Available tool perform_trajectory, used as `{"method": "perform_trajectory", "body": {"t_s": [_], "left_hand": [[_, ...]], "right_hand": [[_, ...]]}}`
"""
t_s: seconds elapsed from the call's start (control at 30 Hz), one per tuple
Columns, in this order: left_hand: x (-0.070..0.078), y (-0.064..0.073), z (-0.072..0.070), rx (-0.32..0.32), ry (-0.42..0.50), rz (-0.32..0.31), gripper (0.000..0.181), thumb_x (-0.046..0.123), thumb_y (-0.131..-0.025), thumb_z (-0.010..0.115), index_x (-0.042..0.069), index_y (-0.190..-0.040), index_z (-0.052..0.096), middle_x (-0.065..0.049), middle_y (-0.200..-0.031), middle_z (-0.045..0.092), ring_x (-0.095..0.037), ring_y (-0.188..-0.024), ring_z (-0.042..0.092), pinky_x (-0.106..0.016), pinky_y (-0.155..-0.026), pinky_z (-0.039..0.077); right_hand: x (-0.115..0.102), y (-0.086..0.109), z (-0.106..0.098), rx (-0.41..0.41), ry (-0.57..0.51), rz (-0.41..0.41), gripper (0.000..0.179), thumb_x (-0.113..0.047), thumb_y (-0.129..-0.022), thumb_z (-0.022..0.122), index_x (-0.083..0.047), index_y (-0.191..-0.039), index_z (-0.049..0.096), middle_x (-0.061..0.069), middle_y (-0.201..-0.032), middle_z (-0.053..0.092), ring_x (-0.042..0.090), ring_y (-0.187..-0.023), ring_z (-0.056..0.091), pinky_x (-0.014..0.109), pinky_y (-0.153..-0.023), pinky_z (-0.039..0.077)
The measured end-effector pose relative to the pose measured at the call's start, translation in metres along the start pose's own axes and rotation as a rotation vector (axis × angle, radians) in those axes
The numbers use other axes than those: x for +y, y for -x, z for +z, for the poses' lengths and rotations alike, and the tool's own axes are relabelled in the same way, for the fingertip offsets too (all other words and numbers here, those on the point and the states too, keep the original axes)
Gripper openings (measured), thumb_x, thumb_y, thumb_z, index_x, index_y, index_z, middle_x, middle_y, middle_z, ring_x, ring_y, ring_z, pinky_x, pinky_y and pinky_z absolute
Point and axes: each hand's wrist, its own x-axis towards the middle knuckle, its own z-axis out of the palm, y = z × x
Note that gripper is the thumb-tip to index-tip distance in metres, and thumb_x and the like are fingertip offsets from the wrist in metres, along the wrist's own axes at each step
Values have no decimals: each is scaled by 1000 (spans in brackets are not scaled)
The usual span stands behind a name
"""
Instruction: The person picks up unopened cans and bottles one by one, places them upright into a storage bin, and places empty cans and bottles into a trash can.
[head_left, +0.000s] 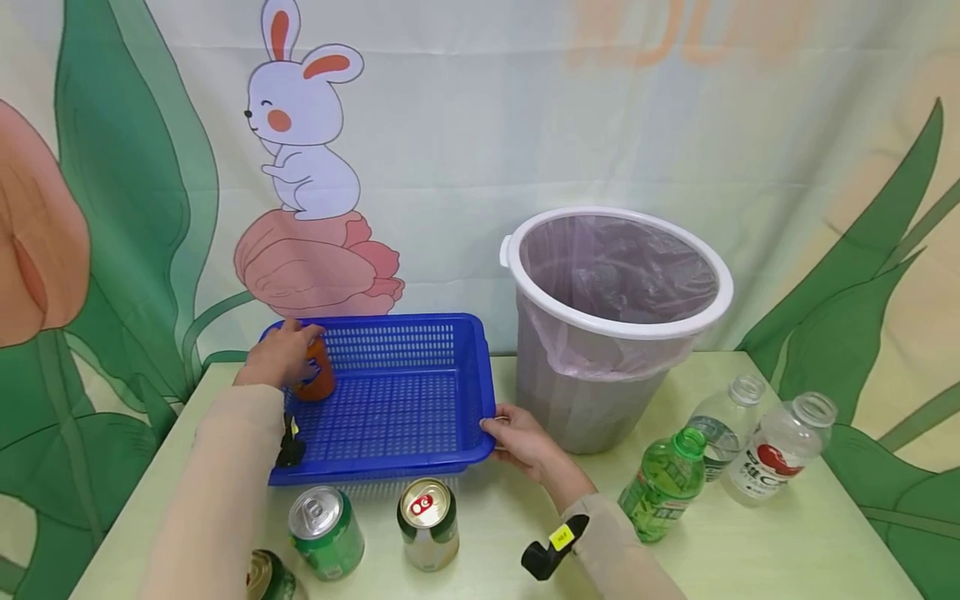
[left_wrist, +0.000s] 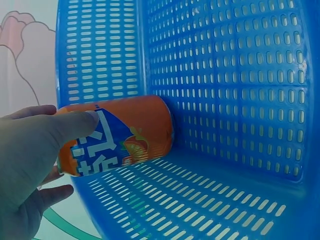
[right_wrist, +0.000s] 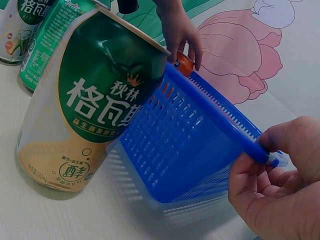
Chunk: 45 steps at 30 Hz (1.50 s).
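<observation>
My left hand (head_left: 282,353) grips an orange soda can (left_wrist: 122,135) by its top, inside the left end of a blue plastic basket (head_left: 474,358). In the left wrist view the can's base meets the perforated basket floor. At the basket's right end, my right hand (right_wrist: 280,185) pinches the rim between thumb and fingers. Just in front of the basket stand a green can (head_left: 327,533) and a gold-topped green-and-cream can (head_left: 429,525), both upright. Another gold-topped can (head_left: 272,577) is partly hidden by my left sleeve.
A grey bin (head_left: 585,400) with a white rim and a plastic liner stands right of the basket. Beyond my right forearm are a green bottle (head_left: 663,487) and two clear bottles, one with a red-marked label (head_left: 776,458). A printed cloth (head_left: 450,167) hangs behind the table.
</observation>
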Motion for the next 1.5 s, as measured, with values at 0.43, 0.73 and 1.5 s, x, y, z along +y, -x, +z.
{"method": "perform_trajectory", "body": {"t_s": [0.43, 0.73, 1.5], "left_hand": [[5, 9, -19, 114, -51, 103, 34, 16, -82, 68, 0, -110, 59, -20, -105, 59, -35, -90, 59, -52, -76, 52], [16, 22, -38, 176, -85, 161, 25, 17, -83, 65, 1, -102, 61, -17, -96, 62, -31, -84, 59, -49, -76, 53], [47, 72, -58, 226, -173, 364, 27, 16, -78, 72, 6, -101, 63, -11, -91, 60, -25, -79, 60, -40, -67, 56]], "right_hand": [[0, 0, 0, -14, -1, -7, 28, -8, -93, 47, 8, -116, 46, 22, -103, 61, 11, -70, 58, 26, -64, 51], [0, 0, 0, -19, 4, -12, 28, -8, -94, 47, 8, -117, 46, 21, -102, 60, 11, -70, 58, 27, -65, 51], [-2, 1, 2, -15, 8, -10, 26, -7, -93, 47, 8, -113, 47, 18, -98, 59, 11, -69, 56, 26, -64, 49]]}}
